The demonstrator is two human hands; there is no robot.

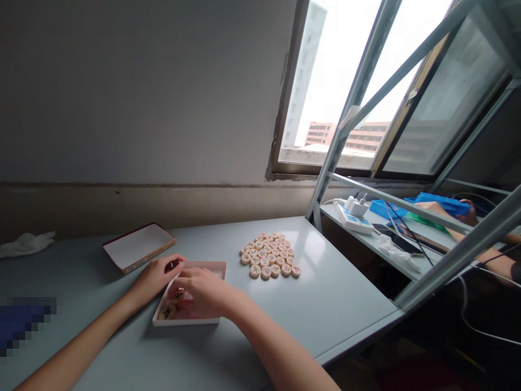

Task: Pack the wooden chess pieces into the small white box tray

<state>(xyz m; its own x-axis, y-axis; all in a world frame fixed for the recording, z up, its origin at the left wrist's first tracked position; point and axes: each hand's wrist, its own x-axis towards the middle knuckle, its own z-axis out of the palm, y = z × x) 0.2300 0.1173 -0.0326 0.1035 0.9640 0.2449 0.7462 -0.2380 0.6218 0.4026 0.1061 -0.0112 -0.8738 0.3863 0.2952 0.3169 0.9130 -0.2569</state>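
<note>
Right hand (201, 288) curled in box (187, 321), left hand (160, 272) curled at its rim (161, 300); grips unclear.

The person's left hand (159, 274) and right hand (203, 289) were bare. The left forearm (95, 320) and right forearm (272, 342) were likewise uncovered to the view's edge, slender, smooth in outline, tapering toward the wrists (234, 303).

Left hand (161, 272): 1. Right hand (203, 291): 1. Box (186, 321): 1. Lid (140, 247): 1. Boxed pieces (166, 311): 2 visible (view partly blocked). Clustered pieces (271, 258): over 20, too tightly packed for exact tally. Power strip (353, 221): 1. Window (325, 81): 1.
</note>
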